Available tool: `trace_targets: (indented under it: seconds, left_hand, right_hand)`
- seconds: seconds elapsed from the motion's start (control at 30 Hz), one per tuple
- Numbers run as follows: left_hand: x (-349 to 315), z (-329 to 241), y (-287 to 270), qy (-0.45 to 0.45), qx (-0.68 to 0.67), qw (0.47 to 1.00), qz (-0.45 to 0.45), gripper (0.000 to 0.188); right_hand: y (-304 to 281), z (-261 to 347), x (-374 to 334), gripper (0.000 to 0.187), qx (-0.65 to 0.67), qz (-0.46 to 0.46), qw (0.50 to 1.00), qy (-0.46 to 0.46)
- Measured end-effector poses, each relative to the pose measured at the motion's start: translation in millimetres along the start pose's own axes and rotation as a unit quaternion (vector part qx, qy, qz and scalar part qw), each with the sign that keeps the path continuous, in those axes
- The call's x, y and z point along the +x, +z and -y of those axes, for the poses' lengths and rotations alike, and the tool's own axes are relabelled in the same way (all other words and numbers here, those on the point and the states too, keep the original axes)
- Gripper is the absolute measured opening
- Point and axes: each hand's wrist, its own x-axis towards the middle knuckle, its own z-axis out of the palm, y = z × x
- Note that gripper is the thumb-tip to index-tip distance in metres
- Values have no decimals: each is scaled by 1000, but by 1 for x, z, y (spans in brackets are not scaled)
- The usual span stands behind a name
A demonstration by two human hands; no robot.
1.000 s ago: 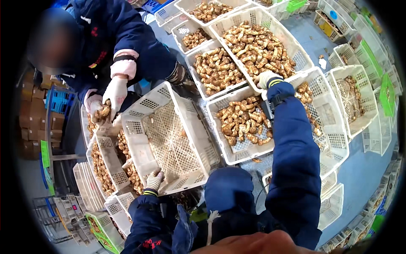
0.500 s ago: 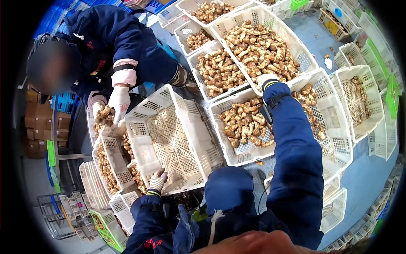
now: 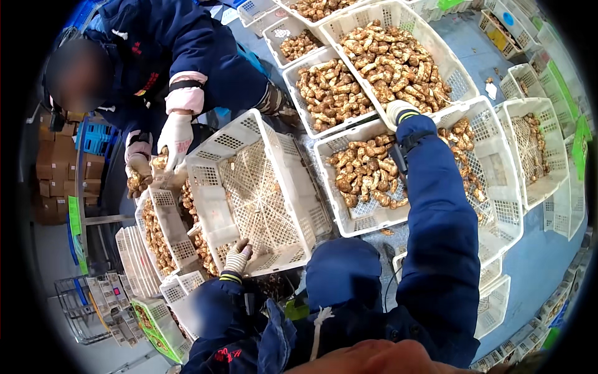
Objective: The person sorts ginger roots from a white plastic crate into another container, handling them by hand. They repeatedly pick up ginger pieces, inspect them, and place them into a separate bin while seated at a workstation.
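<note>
My left hand (image 3: 237,258), in a pale knitted glove, is closed over the near rim of a nearly bare white plastic crate (image 3: 298,187). This perforated crate is tilted, with only crumbs on its mesh floor. On the right my arm reaches far out, and my gloved right hand (image 3: 402,112) rests at the near corner of a large crate (image 3: 460,81) heaped with brown-and-white mushrooms (image 3: 398,62). Its fingers look curled, but what they hold is hidden. Just below that hand is a crate (image 3: 349,225) with a looser layer of mushrooms (image 3: 367,174).
Across from me a co-worker's gloved hands (image 3: 174,140) handle mushrooms over a narrow crate (image 3: 171,227) at left. More mushroom crates (image 3: 289,96) stand at the back and right (image 3: 507,215). Nested crates (image 3: 134,262) lean at lower left. Brown cartons (image 3: 65,162) are stacked beyond.
The view has shifted slightly, while both my hands keep their places on the crates. The co-worker's hands have moved apart, one lower with mushrooms in it.
</note>
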Motion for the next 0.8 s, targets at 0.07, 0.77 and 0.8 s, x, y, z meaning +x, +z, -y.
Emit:
trace_targets:
  seconds: [0.07,0.77,0.8]
  left_hand:
    - [7,-8,7,-3,-16,1000,14,45]
    - [-12,-15,0,2,-74,996,41,48]
    - [-11,-14,-2,4,-73,996,50,49]
  right_hand:
    - [17,-30,15,39,11,-14,1000,-4]
    - [17,-13,29,49,38,87,995,15]
    - [15,-16,34,55,55,82,994,47]
